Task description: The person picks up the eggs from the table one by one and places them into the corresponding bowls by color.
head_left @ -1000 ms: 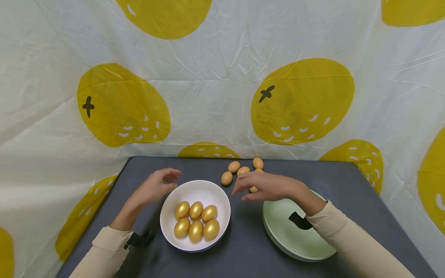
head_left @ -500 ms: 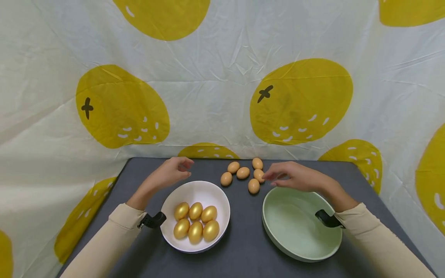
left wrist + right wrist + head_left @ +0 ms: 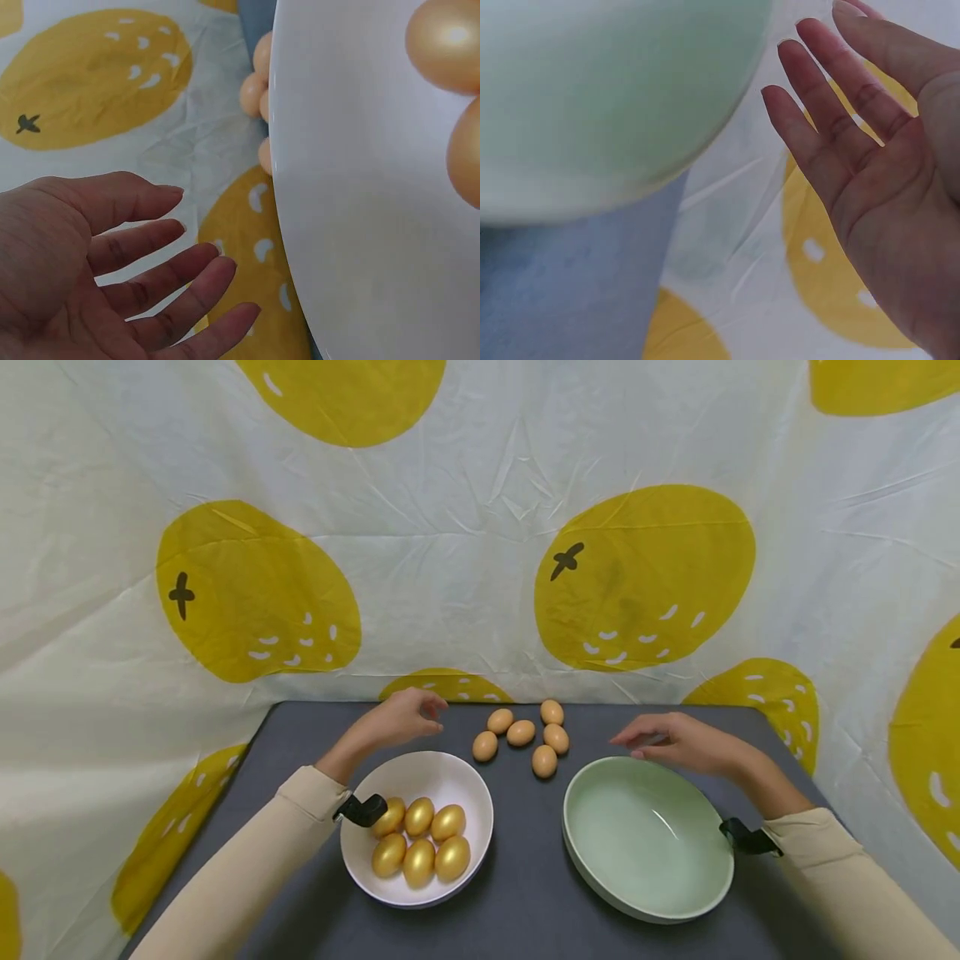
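Note:
Several gold eggs (image 3: 418, 862) lie in a white bowl (image 3: 476, 793) left of the middle. Beyond that bowl's far rim hovers my left hand (image 3: 397, 720), holding nothing, its fingers loosely bent toward the brown eggs (image 3: 521, 732). Several of these brown eggs form a loose group at the back of the table. Over the far rim of a pale green bowl (image 3: 648, 839) my right hand (image 3: 686, 743) hangs with nothing in it. The left wrist view shows relaxed, spread fingers (image 3: 169, 300) beside the white bowl. In the right wrist view, extended fingers (image 3: 840, 120) appear near the green bowl's rim.
A dark grey table (image 3: 525, 860) carries both bowls. Behind it hangs a white cloth (image 3: 450, 602) printed with yellow fruit. Black wrist straps (image 3: 362, 810) sit on both arms, the left one in front of the white bowl.
My left hand has moved right and away, past the white bowl's far rim. My right hand has moved right from near the brown eggs, uncovering them. Bowls and eggs stay put.

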A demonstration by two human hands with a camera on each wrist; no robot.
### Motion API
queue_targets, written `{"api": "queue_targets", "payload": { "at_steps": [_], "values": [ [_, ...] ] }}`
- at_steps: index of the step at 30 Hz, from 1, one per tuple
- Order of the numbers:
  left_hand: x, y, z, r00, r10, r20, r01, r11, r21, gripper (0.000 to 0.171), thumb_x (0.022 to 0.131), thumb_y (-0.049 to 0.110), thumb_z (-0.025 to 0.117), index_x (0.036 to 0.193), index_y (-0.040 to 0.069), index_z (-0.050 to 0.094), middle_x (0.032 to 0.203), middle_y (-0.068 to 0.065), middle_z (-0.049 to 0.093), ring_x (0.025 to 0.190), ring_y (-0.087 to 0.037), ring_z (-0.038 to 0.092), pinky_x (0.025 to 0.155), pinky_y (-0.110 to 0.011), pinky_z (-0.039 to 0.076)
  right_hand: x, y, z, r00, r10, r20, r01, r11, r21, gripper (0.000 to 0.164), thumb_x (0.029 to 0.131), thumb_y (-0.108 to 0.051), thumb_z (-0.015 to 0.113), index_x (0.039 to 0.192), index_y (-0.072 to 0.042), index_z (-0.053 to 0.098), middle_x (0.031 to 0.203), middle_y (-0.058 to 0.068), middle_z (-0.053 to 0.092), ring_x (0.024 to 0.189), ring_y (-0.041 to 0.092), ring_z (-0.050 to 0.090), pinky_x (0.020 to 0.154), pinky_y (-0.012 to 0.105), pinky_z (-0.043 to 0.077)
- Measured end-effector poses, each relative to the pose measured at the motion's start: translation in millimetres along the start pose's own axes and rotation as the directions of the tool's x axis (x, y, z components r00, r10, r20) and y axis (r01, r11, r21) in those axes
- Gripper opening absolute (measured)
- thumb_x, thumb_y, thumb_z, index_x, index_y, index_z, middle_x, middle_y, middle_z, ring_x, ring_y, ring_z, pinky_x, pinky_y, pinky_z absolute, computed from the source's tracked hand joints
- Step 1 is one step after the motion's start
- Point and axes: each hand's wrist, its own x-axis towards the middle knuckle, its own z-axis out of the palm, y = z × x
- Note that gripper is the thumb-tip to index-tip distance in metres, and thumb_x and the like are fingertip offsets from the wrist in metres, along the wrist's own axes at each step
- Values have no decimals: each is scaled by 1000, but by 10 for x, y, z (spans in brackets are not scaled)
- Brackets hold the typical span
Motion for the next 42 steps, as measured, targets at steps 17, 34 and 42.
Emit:
{"api": "queue_targets", "payload": {
  "at_steps": [17,34,42],
  "values": [
    [393,91,159,993,-27,116,27,1000,1,44,95,20,70,136,4,62,127,-13,67,110,-25,65,82,-35,57,-313,358,7,994,21,106,-30,996,86,42,103,-11,58,144,-14,58,141,9,60,126,24,59,99,24,51],
    [642,133,325,968,-130,215,132,991,1,43,98,21,67,138,6,60,120,-11,67,93,-28,65,73,-41,58,-360,400,45,998,-1,70,-8,991,133,42,104,-11,56,146,-13,56,140,10,61,123,21,61,89,30,56],
    [765,171,432,957,-154,244,154,988,18,43,97,19,68,137,2,61,107,-13,70,103,-32,66,76,-48,60,-363,382,34,997,18,72,-29,987,157,42,104,-10,56,146,-12,56,141,12,60,123,22,61,88,31,57]
  ]
}}
